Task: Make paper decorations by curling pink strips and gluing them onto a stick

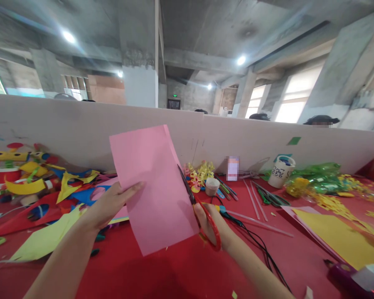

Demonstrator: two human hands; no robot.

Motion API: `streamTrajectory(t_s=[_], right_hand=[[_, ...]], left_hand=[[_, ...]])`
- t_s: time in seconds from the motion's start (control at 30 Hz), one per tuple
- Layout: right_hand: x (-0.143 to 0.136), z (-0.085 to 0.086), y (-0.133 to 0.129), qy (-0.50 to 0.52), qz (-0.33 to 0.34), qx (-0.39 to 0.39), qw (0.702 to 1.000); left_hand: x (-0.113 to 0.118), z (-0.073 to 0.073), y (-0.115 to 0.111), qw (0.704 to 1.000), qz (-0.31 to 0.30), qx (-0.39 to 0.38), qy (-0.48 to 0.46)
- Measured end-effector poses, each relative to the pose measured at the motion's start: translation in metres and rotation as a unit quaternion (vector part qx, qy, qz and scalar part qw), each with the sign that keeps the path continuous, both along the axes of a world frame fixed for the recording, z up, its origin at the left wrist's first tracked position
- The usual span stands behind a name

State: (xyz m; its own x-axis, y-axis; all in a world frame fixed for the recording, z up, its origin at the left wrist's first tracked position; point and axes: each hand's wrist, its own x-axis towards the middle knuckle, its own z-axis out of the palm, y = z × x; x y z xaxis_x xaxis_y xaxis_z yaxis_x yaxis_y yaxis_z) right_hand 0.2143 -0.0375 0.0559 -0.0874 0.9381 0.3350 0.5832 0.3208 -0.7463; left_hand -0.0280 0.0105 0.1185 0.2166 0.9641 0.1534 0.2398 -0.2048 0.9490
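Note:
A pink sheet of paper (152, 195) is held up in front of me, tilted, above the red tabletop (174, 274). My left hand (120, 203) grips its left edge, thumb on the near face and the other fingers hidden behind. In my right hand (207, 220) is a pair of scissors (210, 226) with red handles, its dark blades pointing up along the sheet's right edge. A narrow strip shows along that edge near the top; I cannot tell whether it is a fold or a cut.
Coloured paper scraps and paper models (15, 166) crowd the left side. A white partition (65, 133) runs along the back. Farther right are a small white cup (212, 186), pens, clear sticks, a lettered white container (280, 172), green plastic (318, 178), yellow paper (336, 232) and a black cable (262, 245).

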Motion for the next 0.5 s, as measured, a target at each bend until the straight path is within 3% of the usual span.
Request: streamTrajectory(t_s=[0.3,0.5], right_hand=[[0.0005,0.0014,-0.0014,-0.041,-0.022,0.018,0.999],[0.0088,-0.0058,-0.0031,-0.010,0.014,0.028,0.999]], left_hand=[[0.0018,-0.0044,0.0017,1.000,-0.008,-0.008,0.021],[0.0007,-0.0014,0.0012,1.000,-0.005,-0.001,-0.011]])
